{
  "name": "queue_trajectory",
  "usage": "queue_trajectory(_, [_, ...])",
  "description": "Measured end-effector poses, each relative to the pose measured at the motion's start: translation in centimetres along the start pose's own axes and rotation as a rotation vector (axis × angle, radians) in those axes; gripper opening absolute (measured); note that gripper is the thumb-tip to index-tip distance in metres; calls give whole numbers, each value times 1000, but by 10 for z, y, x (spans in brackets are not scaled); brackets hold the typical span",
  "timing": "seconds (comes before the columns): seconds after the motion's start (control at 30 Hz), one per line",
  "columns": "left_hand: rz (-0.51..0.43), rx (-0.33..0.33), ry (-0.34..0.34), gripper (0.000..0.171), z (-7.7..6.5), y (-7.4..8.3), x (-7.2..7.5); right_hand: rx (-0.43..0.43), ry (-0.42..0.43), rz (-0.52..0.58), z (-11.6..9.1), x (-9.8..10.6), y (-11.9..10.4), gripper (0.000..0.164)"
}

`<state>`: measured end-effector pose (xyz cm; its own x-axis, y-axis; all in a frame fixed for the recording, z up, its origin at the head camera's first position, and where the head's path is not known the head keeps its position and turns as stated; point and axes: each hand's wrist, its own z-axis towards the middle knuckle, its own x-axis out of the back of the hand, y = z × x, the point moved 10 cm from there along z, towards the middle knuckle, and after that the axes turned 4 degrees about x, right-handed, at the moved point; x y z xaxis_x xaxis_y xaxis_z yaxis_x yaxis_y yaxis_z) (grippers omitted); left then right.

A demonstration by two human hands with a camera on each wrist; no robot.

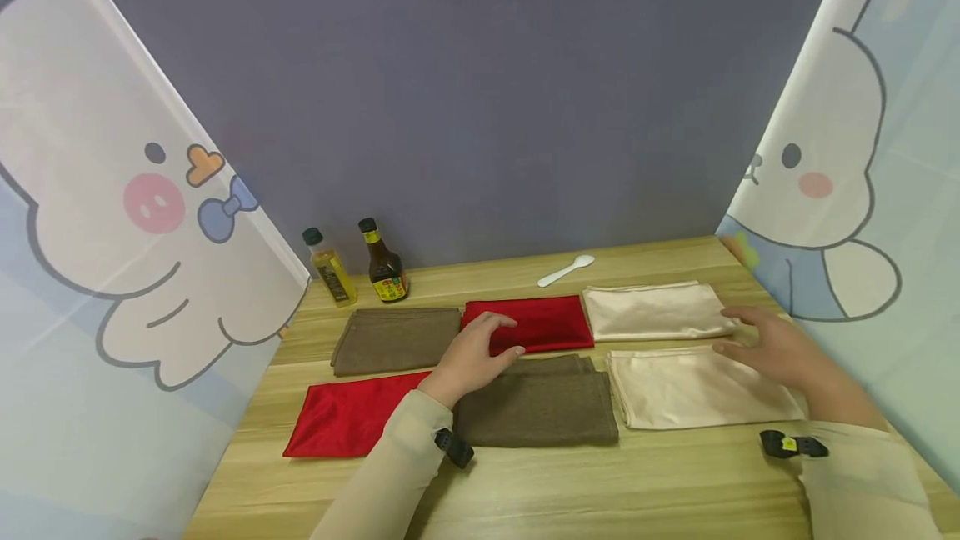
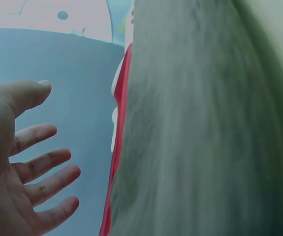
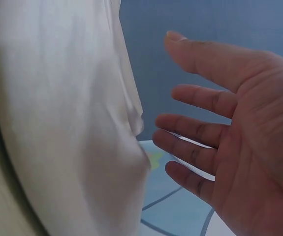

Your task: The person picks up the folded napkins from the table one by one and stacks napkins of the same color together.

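Note:
My left hand (image 1: 476, 354) hovers between the back red folded cloth (image 1: 551, 322) and the front brown one (image 1: 536, 407). In the left wrist view its fingers are spread and apart from the brown cloth. Over at the right, my right hand (image 1: 772, 348) is above the right ends of the front cream satin cloth (image 1: 697, 390) and the back cream cloth (image 1: 652, 312). The right wrist view shows loosely bent, separated fingers with nothing in them. Another brown cloth (image 1: 397, 338) and a red cloth (image 1: 345, 419) lie flat on the left.
Toward the back left stand an oil bottle (image 1: 333, 269) and a dark sauce bottle (image 1: 385, 265). A white spoon (image 1: 564, 271) lies at the table's back. A grey panel (image 1: 487, 107) rises behind the wooden table (image 1: 600, 490), with cartoon-printed panels on both sides.

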<state>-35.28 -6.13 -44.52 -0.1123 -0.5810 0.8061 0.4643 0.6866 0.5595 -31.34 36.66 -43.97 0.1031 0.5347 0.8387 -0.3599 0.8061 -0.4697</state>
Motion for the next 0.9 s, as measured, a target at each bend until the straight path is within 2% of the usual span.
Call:
queue_trajectory(0.13, [-58,24,-20,50,7,6,-9,-31,-28,7,-2,-2,9,64])
queue_trajectory(0.27, [-77,28,-30,48,14,15,-20,-65,-57,2,-4,-4,15,65])
queue_trajectory(0.5, [-70,22,-73,44,26,34,-45,-59,-46,16,-7,-4,20,59])
queue_trajectory(0.67, [-62,-12,-92,39,35,50,-62,-75,-44,55,-11,-5,29,48])
queue_trajectory(0.9, [3,-38,-118,32,40,65,-85,-75,-81,63,-17,-8,35,38])
